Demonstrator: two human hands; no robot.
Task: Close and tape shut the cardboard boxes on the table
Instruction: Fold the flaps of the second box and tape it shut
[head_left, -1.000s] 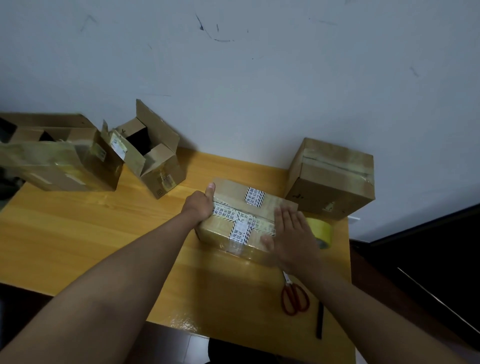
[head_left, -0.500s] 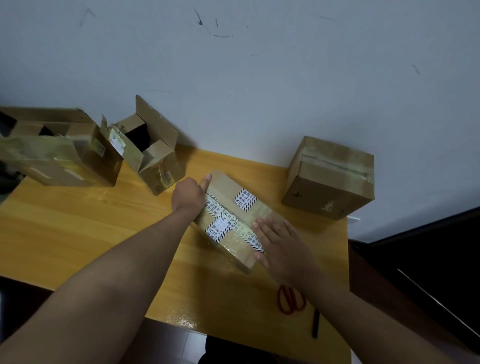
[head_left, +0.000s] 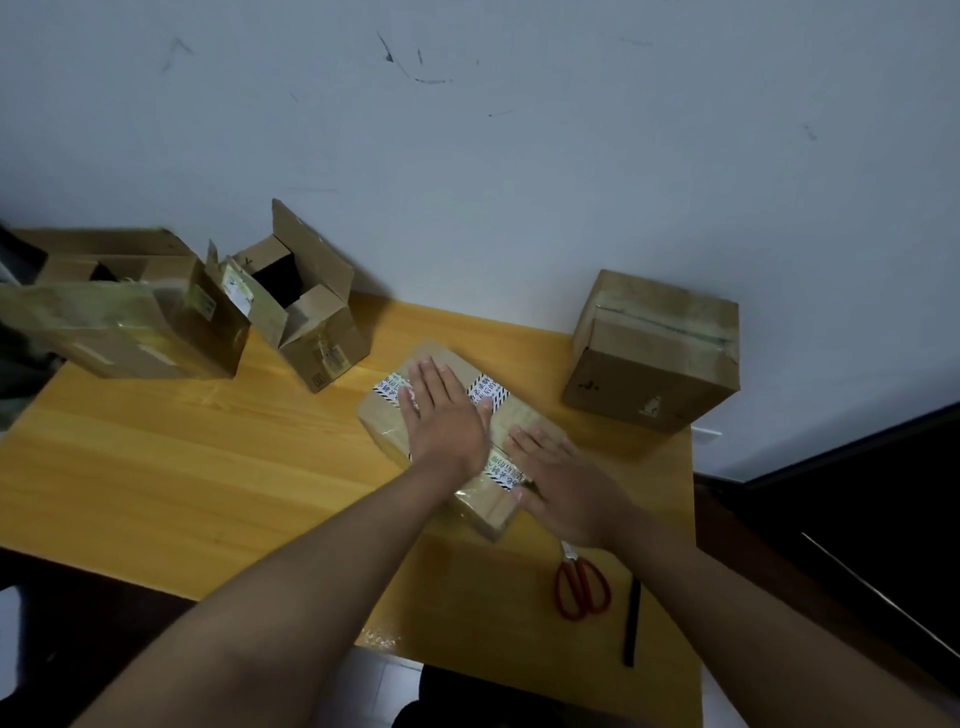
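Your left hand (head_left: 444, 415) lies flat, fingers straight and spread, palm down on the top of the flat cardboard box (head_left: 457, 436) at mid tabletop. Your right hand (head_left: 563, 483) is flat too, fingers straight, pressing the box's near right end, thumb at the edge. Neither hand holds anything.

The box is low, rectangular, plain brown corrugated card, set skewed to the tabletop edge. Glossy clear tape over the top, plus white strips with black print and striped black-and-white borders (head_left: 491, 389) crossing under your left hand.

The tabletop (head_left: 182, 467) is yellow-orange wood grain, shiny finish.

Far right, near the wall, a cube-shaped cardboard box (head_left: 654, 358), closed, shiny tape running along its top seam and wrinkled at the corner. It stands apart from the flat box.

Back left, a small open box (head_left: 306, 312), tilted, flaps up, dark inside, small printed label on its side. Just left of it a larger box (head_left: 130, 317), also tipped, top flaps open, worn sides covered in creased glossy tape.

Near your right wrist, red-handled scissors (head_left: 582, 584) lie flat on the tabletop, blades partly hidden by your hand. Just right of them a thin black stick-shaped thing (head_left: 631, 621), cannot tell what.
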